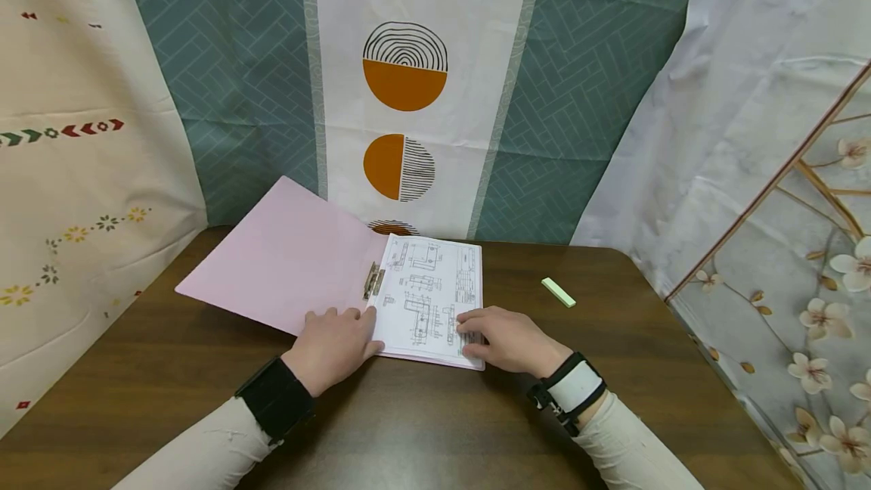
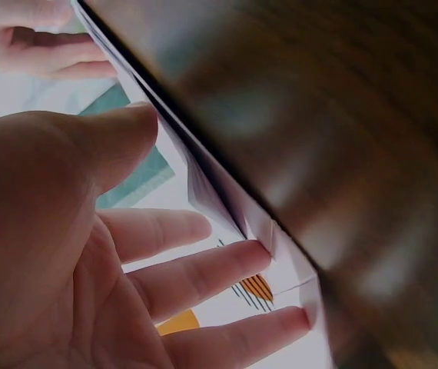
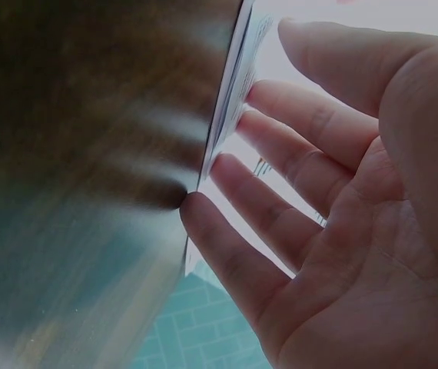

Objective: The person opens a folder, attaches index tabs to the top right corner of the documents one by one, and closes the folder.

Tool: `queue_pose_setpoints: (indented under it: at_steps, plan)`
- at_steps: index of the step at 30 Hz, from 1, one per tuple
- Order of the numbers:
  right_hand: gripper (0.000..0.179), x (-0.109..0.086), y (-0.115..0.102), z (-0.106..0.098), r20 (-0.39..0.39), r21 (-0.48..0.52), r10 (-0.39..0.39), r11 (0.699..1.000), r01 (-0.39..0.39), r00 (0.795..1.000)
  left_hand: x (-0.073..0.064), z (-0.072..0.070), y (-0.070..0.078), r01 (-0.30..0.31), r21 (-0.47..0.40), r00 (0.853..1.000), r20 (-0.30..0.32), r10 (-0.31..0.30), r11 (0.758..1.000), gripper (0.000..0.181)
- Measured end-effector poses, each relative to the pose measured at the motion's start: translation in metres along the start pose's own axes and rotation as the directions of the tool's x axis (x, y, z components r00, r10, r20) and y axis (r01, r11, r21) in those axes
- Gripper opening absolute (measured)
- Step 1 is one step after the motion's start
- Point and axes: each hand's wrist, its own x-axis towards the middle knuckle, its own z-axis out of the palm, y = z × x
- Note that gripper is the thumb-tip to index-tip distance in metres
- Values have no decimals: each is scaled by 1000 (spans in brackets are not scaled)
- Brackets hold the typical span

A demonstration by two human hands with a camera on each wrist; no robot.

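A pink folder lies spread out on the table, its cover turned to the left. Printed technical drawings fill its right side, beside a metal clip at the spine. My left hand rests across the fold near the lower edge, thumb on the sheet; the left wrist view shows its fingers extended against the folder. On the lower right corner of the papers lies my right hand. In the right wrist view its fingers are fairly straight, touching the papers and the table.
A pale green strip-shaped object lies on the brown wooden table, right of the folder. Patterned cloth hangs behind the table, with a cream cloth on the left and a floral one on the right.
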Motion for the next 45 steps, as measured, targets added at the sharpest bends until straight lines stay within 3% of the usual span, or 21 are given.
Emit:
queue_pose_setpoints:
  at_steps: [14,20,24,30,33,37,41,45]
  plan:
    - [10,4,-1,-1,-75,8,85,996,-85,994,-7,-9,14,-89,-32,996,8,89,996,46]
    - [29,4,-2,0,-74,-11,61,998,-62,995,-11,-14,20,-55,-60,997,55,59,997,38]
    - [42,3,-2,3,-32,-30,36,999,-37,999,-15,-19,25,-62,-68,994,80,68,996,34]
    - [41,0,-7,4,-15,-24,38,999,-39,999,-17,-23,30,-65,-21,995,68,66,998,33]
    - [38,-5,-11,2,-32,-43,23,999,-25,999,-11,-25,29,-53,40,998,19,52,998,38]
    - [38,-12,-15,0,-40,-60,2,998,-4,999,8,-23,24,-7,110,999,-50,12,994,43]
    - [36,-13,-19,-1,-35,-50,-11,999,9,999,26,-18,22,5,68,1000,-28,-3,998,42]
    - [35,-12,-22,-2,-22,-51,-2,999,1,1000,35,-12,22,-29,1,1000,9,29,1000,39]
